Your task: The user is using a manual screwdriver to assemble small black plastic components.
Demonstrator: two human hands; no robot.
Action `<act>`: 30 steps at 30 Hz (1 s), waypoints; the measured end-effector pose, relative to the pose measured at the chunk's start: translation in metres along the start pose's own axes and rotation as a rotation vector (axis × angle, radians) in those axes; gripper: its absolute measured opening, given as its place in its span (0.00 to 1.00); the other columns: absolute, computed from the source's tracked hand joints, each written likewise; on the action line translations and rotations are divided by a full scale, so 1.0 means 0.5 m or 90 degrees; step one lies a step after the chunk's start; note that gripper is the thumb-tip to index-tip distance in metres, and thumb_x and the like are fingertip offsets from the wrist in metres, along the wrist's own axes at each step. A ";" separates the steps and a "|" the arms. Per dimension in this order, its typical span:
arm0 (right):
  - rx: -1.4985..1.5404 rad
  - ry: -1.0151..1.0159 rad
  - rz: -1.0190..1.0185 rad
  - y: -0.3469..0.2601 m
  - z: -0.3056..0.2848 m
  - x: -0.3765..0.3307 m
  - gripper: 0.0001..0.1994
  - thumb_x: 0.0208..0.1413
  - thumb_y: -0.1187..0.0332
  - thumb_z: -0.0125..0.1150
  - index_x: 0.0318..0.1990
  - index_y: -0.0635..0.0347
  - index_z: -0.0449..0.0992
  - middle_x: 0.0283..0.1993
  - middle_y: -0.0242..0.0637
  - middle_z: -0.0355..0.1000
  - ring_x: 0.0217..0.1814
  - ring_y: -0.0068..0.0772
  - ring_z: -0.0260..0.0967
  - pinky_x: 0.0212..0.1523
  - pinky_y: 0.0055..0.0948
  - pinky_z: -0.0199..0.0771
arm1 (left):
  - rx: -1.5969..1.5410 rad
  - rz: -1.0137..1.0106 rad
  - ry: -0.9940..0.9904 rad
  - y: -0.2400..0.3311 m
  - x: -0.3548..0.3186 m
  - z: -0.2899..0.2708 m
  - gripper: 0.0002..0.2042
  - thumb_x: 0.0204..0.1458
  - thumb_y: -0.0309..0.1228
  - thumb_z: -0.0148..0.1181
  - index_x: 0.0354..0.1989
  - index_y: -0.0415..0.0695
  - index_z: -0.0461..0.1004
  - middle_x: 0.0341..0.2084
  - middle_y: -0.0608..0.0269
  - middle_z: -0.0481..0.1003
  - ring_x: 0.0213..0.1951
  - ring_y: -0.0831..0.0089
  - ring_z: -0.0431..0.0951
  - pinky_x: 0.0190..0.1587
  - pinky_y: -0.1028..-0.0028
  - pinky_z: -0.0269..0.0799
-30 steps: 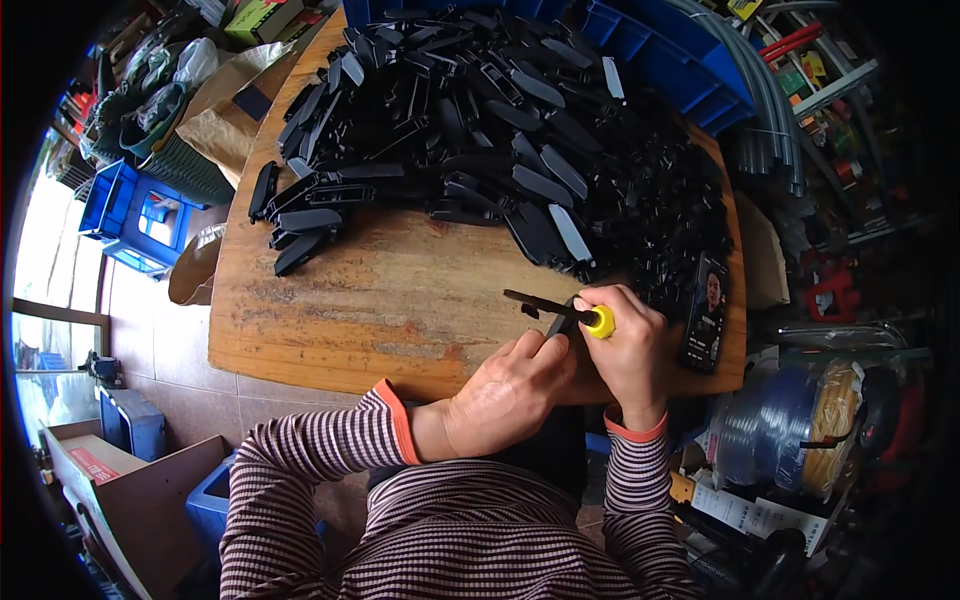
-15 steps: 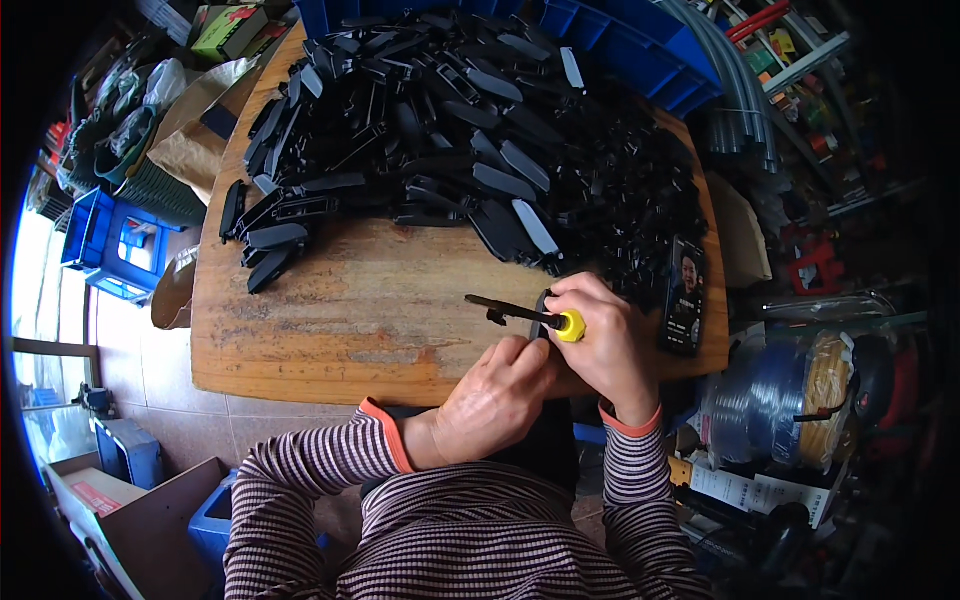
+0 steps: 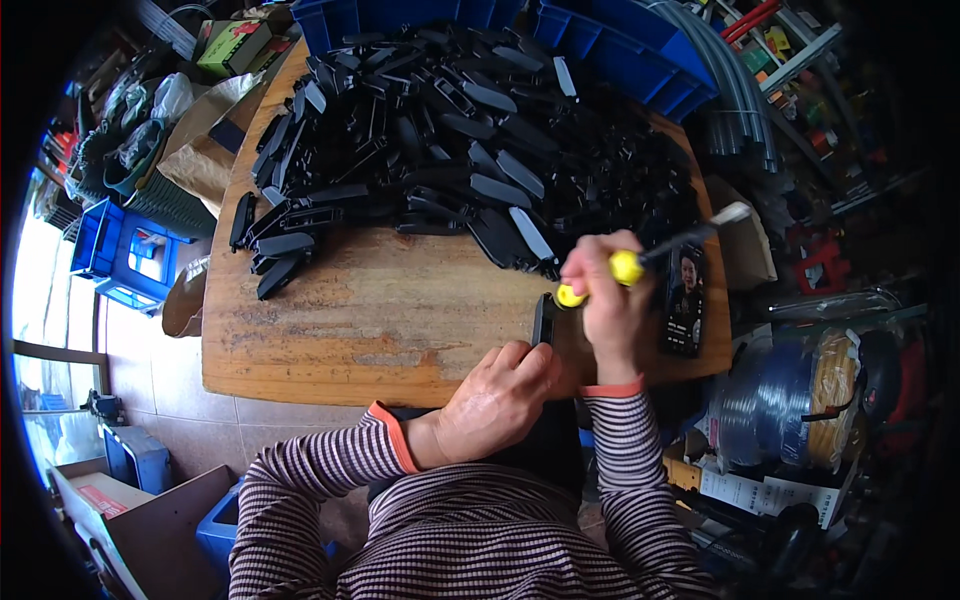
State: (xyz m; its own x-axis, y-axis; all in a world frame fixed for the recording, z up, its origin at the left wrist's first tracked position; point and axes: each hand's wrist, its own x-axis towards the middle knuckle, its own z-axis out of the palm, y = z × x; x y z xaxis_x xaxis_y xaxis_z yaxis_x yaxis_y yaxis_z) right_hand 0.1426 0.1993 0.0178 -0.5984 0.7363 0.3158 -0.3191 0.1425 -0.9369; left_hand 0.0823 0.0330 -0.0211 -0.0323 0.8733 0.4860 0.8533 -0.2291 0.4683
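Near the table's front edge, my left hand (image 3: 495, 395) is closed on a narrow black plastic part (image 3: 543, 318), which sticks up past the fingertips. The hand covers its lower end. To the right and a little farther off, my right hand (image 3: 610, 305) is wrapped round a yellow-handled tool (image 3: 626, 266). A dark shaft runs from the handle up to the right and ends in a pale tip, smeared by motion, so its exact kind cannot be told. The tool is apart from the black part. A large heap of black plastic parts (image 3: 420, 130) covers the table's far side.
The wooden table (image 3: 320, 340) has a worn front. Blue crates (image 3: 640, 55) stand behind the heap. A phone (image 3: 685, 300) lies at the right edge, showing a person on screen. Wrapped coils (image 3: 780, 400) sit right of the table; a blue crate (image 3: 130, 245) is at the left.
My right hand has lifted away from the black part and turned the tool, so its shaft now points up to the right instead of left. My left hand keeps its grip.
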 end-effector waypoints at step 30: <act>-0.603 -0.065 0.023 -0.047 -0.121 -0.060 0.10 0.48 0.77 0.69 0.39 0.67 0.78 0.35 0.41 0.76 0.35 0.43 0.76 0.38 0.29 0.73 | 0.252 0.055 -0.051 -0.196 0.079 -0.124 0.10 0.50 0.26 0.56 0.41 0.44 0.75 0.27 0.62 0.69 0.32 0.65 0.73 0.36 0.68 0.71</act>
State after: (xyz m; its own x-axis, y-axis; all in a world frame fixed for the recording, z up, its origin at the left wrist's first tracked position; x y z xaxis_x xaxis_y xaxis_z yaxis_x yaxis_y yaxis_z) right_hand 0.2125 0.2136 0.0214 -0.6715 0.6963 0.2536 0.4020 0.6298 -0.6646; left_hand -0.0350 0.0634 -0.0018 0.0759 0.8920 0.4456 0.9858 -0.1342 0.1008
